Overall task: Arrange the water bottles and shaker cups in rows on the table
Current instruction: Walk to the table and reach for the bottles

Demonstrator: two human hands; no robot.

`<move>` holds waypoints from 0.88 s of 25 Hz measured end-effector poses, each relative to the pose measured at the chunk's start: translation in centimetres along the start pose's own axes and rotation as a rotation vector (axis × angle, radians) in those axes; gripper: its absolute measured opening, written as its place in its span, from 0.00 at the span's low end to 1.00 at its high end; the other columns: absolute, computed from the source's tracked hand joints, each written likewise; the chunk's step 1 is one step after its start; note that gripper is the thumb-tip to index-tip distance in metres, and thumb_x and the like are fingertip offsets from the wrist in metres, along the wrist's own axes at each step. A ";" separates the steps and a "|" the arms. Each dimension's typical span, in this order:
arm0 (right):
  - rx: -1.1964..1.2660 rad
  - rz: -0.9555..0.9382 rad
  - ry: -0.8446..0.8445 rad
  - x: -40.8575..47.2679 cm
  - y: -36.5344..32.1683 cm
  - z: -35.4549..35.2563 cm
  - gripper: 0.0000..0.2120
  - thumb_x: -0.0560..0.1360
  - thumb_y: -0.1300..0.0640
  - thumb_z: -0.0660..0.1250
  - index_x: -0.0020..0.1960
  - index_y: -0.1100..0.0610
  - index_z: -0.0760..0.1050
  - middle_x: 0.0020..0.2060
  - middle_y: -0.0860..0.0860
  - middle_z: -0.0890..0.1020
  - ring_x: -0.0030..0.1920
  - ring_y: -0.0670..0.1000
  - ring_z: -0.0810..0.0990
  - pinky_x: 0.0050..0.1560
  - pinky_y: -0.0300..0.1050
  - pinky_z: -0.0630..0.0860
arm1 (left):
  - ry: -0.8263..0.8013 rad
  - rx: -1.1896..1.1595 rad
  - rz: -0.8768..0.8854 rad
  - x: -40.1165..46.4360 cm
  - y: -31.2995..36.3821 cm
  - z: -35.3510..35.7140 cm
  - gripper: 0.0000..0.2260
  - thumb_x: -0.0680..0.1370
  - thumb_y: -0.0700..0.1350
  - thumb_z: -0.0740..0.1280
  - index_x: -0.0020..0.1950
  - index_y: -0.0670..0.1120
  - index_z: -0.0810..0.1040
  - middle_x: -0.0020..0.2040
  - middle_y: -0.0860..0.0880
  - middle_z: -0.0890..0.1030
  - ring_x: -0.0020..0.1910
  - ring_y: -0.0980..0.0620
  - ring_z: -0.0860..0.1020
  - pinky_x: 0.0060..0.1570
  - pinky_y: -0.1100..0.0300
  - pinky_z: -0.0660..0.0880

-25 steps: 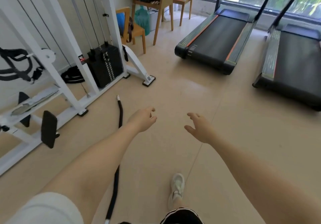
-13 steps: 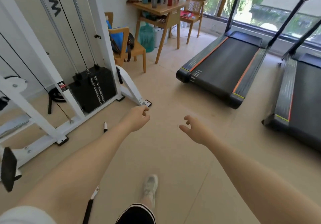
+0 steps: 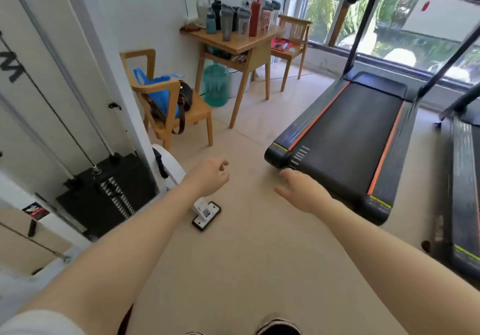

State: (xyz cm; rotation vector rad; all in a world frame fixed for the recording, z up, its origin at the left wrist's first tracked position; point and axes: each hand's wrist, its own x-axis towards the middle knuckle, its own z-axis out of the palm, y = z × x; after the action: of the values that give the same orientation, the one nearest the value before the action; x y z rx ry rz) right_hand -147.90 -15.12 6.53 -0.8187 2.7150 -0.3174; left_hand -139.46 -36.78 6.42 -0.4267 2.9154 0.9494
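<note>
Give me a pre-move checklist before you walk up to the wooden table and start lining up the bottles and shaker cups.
1. Left hand free: ok, fingers loosely curled, holding nothing.
2. Right hand free: ok, open, holding nothing.
3. Bottles and shaker cups within reach: not ok, they stand on the wooden table across the room, well beyond both hands.
4. Floor path to the table: ok, bare floor runs between the chair and the treadmill.
5. Bottles upright: ok for those visible; the back ones are partly hidden.
6. Already in rows: not ok, they stand bunched in a cluster.
</note>
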 end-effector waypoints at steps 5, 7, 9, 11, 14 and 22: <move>0.051 -0.041 0.017 15.1 4.0 -3.3 0.22 0.78 0.49 0.59 0.68 0.59 0.64 0.63 0.57 0.75 0.61 0.57 0.74 0.54 0.47 0.70 | 0.036 0.016 -0.002 14.0 -0.9 0.0 0.19 0.76 0.48 0.63 0.66 0.45 0.69 0.59 0.46 0.76 0.50 0.52 0.73 0.49 0.59 0.71; 0.008 -0.065 -0.031 21.7 5.6 -4.2 0.21 0.78 0.49 0.58 0.65 0.60 0.65 0.61 0.58 0.75 0.59 0.57 0.75 0.48 0.45 0.68 | 0.010 0.065 -0.047 19.8 -1.4 0.3 0.20 0.76 0.48 0.63 0.67 0.45 0.68 0.61 0.46 0.76 0.54 0.49 0.75 0.52 0.57 0.72; 0.032 -0.055 -0.102 28.7 7.3 -6.3 0.22 0.78 0.48 0.58 0.67 0.59 0.65 0.62 0.57 0.76 0.59 0.57 0.75 0.53 0.47 0.71 | -0.019 0.084 -0.101 26.4 -0.8 -0.6 0.21 0.76 0.49 0.63 0.68 0.45 0.67 0.63 0.45 0.75 0.58 0.47 0.74 0.53 0.57 0.72; 0.122 -0.033 -0.145 34.9 8.4 -9.4 0.22 0.78 0.48 0.59 0.68 0.58 0.65 0.63 0.56 0.75 0.60 0.56 0.75 0.59 0.48 0.72 | 0.006 0.062 -0.129 32.9 0.2 -2.7 0.20 0.76 0.48 0.63 0.67 0.45 0.68 0.63 0.45 0.75 0.58 0.47 0.75 0.53 0.57 0.72; 0.236 -0.039 -0.142 44.2 9.4 -13.8 0.19 0.78 0.49 0.59 0.64 0.58 0.69 0.59 0.55 0.76 0.57 0.56 0.76 0.56 0.46 0.71 | 0.093 -0.072 -0.145 41.7 1.2 -6.3 0.17 0.76 0.48 0.62 0.65 0.47 0.69 0.59 0.47 0.76 0.53 0.50 0.75 0.51 0.57 0.73; 0.325 -0.138 -0.201 66.9 9.4 -15.9 0.15 0.78 0.52 0.60 0.61 0.57 0.73 0.53 0.51 0.77 0.56 0.53 0.76 0.57 0.45 0.71 | 0.266 -0.146 -0.089 62.3 -2.6 -12.6 0.17 0.77 0.45 0.64 0.65 0.47 0.70 0.55 0.50 0.76 0.49 0.54 0.76 0.43 0.67 0.69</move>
State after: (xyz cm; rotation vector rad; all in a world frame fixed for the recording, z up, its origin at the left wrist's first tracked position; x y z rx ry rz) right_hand -211.27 -43.36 4.81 -0.8897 2.3432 -0.6497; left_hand -198.10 -61.42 7.21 -0.7374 3.0344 1.1811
